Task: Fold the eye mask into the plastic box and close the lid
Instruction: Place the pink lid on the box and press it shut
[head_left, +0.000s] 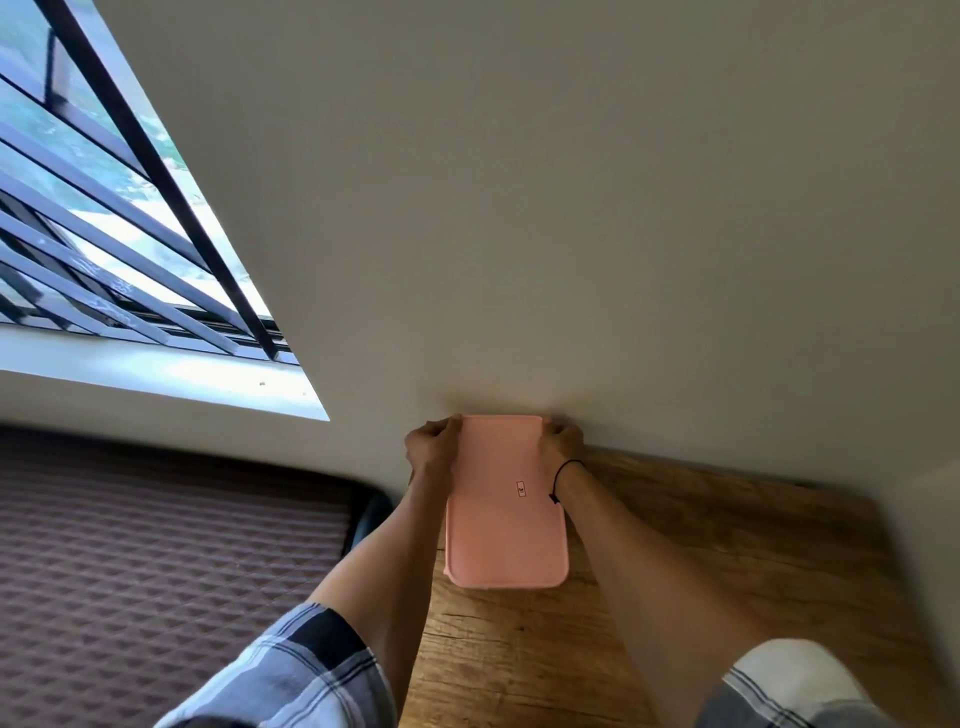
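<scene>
A pink plastic box (505, 525) lies on the wooden table (727, 571) with its lid flat on top and a small label near the middle. Its far end is against the wall. My left hand (434, 444) grips the far left corner of the lid. My right hand (563, 441), with a black band at the wrist, grips the far right corner. The eye mask is not in sight, and the inside of the box is hidden by the lid.
A beige wall (571, 208) rises right behind the table. A barred window (104, 234) is at the upper left. A dark quilted mattress (156, 545) lies to the left of the table, below its edge.
</scene>
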